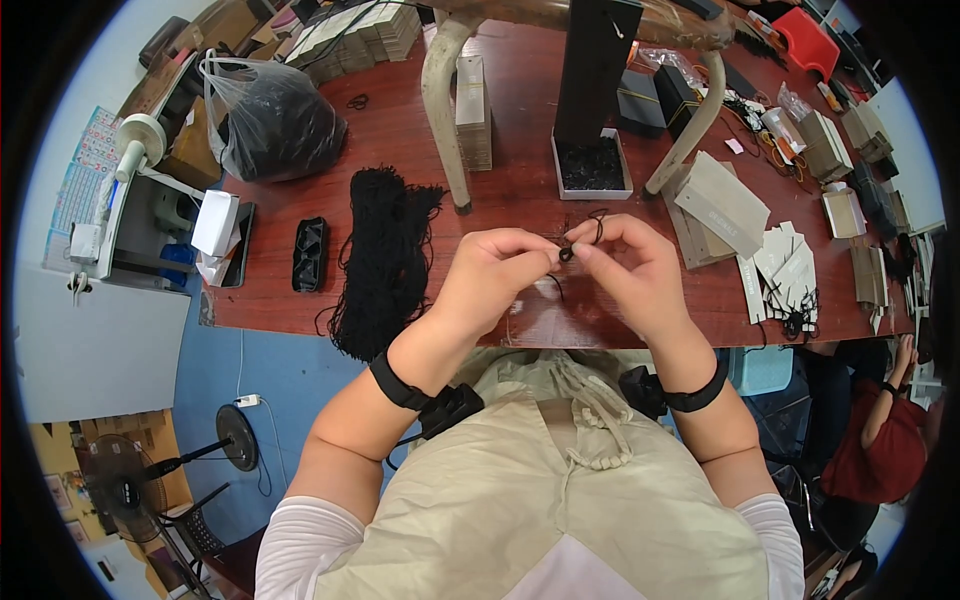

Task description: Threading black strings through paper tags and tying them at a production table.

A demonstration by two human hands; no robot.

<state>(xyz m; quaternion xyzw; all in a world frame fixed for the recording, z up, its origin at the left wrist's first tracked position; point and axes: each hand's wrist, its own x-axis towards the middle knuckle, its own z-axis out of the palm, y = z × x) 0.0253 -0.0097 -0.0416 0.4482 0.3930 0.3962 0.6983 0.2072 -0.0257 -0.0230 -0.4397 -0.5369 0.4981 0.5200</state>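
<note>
Between my fingertips, just over the near edge of the red-brown table (480, 205), is a thin black cord (566, 254) with a small loop or knot in it. My left hand (497, 272) pinches it from one side. My right hand (637, 268) pinches it from the other, and a loose loop rises by its index finger. One cord end hangs down below the fingers. A thick bundle of black cords (383, 262) lies left of my left hand, partly over the table edge. Beyond my hands stands a shallow white box (592, 194) holding small black pieces.
A metal-legged stand (440, 100) straddles the table's middle. Left are a black tray (310, 256) and a filled plastic bag (280, 125). Grey boards (722, 205) and white tags (785, 262) with black cords lie right. Another person (885, 440) sits at far right.
</note>
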